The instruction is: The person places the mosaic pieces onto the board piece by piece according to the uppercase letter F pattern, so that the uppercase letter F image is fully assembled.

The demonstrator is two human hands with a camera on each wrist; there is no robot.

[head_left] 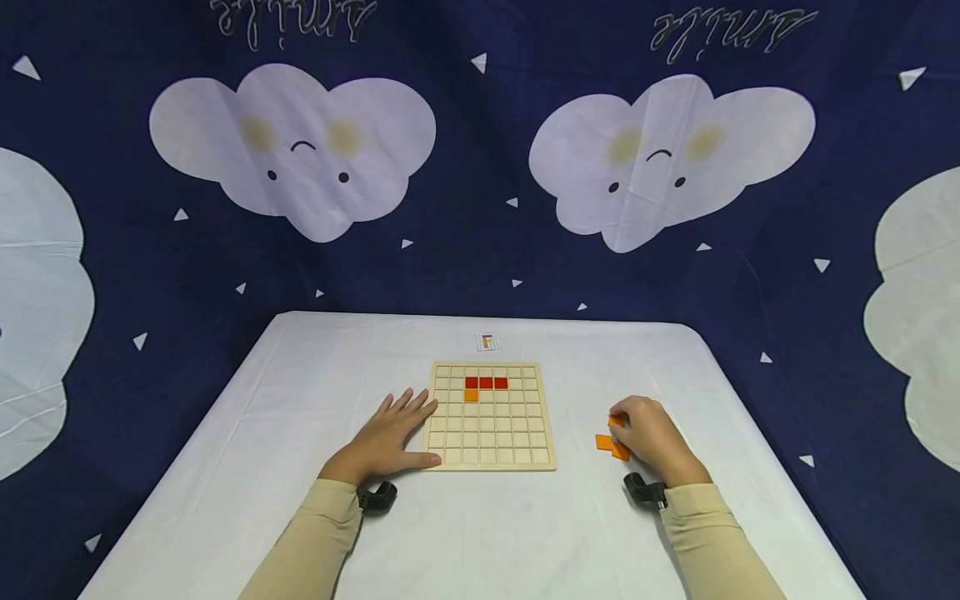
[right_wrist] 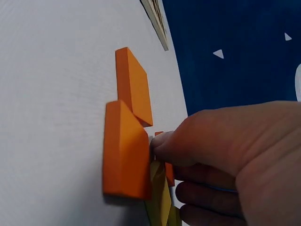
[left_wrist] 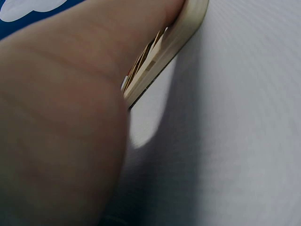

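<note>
A square wooden grid board [head_left: 489, 467] lies on the table, holding a row of red tiles [head_left: 486, 383] and one orange tile [head_left: 471, 396] below the leftmost red. My left hand [head_left: 386, 437] is spread flat, forefinger and thumb touching the board's left edge. Off to the right, the thumb and fingertips of my right hand [head_left: 651, 433] pinch an orange tile [head_left: 616, 421], mostly covered by the fingers. Two loose orange tiles [right_wrist: 127, 155] lie just beside the thumb. Yellowish tiles [right_wrist: 161, 197] show in shadow under the hand in the right wrist view.
A small printed pattern card [head_left: 488, 342] lies behind the board. White cloth covers the table [head_left: 300, 375]. Past its far edge hangs a dark blue curtain [head_left: 480, 275] with clouds and triangles. Each wrist wears a black camera band [head_left: 378, 497].
</note>
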